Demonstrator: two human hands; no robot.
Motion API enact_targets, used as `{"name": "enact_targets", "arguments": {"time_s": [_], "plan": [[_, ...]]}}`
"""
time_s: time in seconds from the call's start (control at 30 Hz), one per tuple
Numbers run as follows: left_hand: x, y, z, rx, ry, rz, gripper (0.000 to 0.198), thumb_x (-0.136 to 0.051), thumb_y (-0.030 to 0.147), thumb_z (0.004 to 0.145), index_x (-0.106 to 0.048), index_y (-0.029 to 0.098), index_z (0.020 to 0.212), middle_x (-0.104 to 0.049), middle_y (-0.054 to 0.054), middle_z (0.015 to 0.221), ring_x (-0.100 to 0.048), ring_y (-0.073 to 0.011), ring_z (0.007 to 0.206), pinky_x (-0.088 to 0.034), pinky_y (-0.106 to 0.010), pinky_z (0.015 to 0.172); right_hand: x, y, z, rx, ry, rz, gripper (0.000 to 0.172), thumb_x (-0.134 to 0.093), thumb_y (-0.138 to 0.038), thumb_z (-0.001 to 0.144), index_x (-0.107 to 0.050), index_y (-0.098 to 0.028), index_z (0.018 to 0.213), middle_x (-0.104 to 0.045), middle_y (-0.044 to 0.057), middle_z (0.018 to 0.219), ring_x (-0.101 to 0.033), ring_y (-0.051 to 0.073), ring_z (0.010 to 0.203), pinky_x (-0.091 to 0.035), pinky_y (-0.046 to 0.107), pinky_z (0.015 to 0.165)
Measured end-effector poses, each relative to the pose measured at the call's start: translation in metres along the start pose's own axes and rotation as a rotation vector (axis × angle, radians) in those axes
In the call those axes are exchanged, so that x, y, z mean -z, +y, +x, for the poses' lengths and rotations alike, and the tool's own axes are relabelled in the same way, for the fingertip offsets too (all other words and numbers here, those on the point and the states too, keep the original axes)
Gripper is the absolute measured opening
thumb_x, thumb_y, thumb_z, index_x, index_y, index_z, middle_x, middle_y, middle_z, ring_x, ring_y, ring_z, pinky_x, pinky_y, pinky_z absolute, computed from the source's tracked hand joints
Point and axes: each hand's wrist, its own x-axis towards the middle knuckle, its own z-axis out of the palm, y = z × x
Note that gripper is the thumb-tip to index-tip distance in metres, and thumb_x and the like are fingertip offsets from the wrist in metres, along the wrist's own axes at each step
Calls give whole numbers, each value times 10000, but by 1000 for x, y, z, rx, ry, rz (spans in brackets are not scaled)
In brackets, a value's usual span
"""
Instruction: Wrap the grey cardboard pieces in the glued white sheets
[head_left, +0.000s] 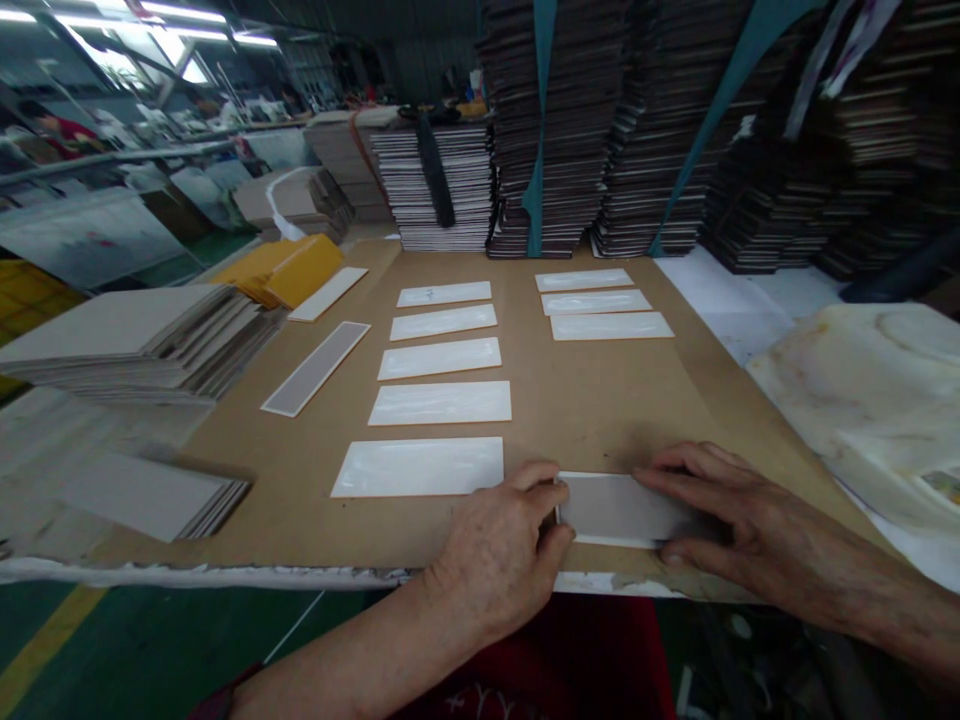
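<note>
Indoors — brown board [600, 400], white strips [439, 403], dark stacks [581, 150]

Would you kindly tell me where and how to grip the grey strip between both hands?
Probably grip the grey strip near its short ends, left hand from the left, right hand from the right: it lies flat, its length running side to side.
</note>
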Motion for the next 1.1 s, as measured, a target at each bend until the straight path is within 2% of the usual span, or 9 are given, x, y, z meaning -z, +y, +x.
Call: {"name": "enact_targets", "arguments": {"time_s": [0.13, 0.3, 0.43, 0.87, 1.1], "plan": [[0, 0, 0, -7, -11, 43, 264, -565, 265, 880, -665, 262, 1124, -613, 14, 1352, -686, -239, 1048, -570, -459, 973, 2, 10, -13, -74, 61, -5, 547, -709, -456, 834, -572, -365, 1355, -583, 49, 1314, -569, 298, 1191, -514, 515, 1004], [1, 0, -1, -15, -26, 62, 261, -541, 257, 890, -662, 251, 1122, -599, 4, 1365, -684, -236, 1056, -563, -457, 990, 5, 20, -38, -167, 130, 46, 485, -680, -528, 856, -599, -360, 1304, -581, 60, 1299, -585, 293, 1166, -538, 503, 979], [0, 0, 0, -6, -29, 77, 283, -522, 258, 904, -659, 248, 1152, -594, -9, 1377, -693, -239, 1037, -574, -466, 971, 4, 21, -49, -183, 163, 76, 439, -655, -493, 892, -585, -361, 1305, -578, 53, 1288, -566, 269, 1182, -535, 480, 981], [-1, -4, -2, -21, -36, 103, 331, -460, 296, 954, -632, 253, 1233, -571, -26, 1429, -662, -243, 1147, -551, -472, 1016, -1, 20, -51, -246, 139, 171, 370, -596, -441, 944, -591, -410, 1312, -558, 34, 1311, -525, 256, 1227, -489, 489, 1023], [0, -4, -1, -33, -43, 104, 340, -459, 300, 953, -631, 255, 1243, -568, -32, 1433, -658, -240, 1161, -558, -455, 1007, -2, 21, -51, -232, 148, 167, 365, -591, -427, 950, -594, -386, 1313, -555, 46, 1314, -527, 253, 1226, -503, 471, 1012]]}}
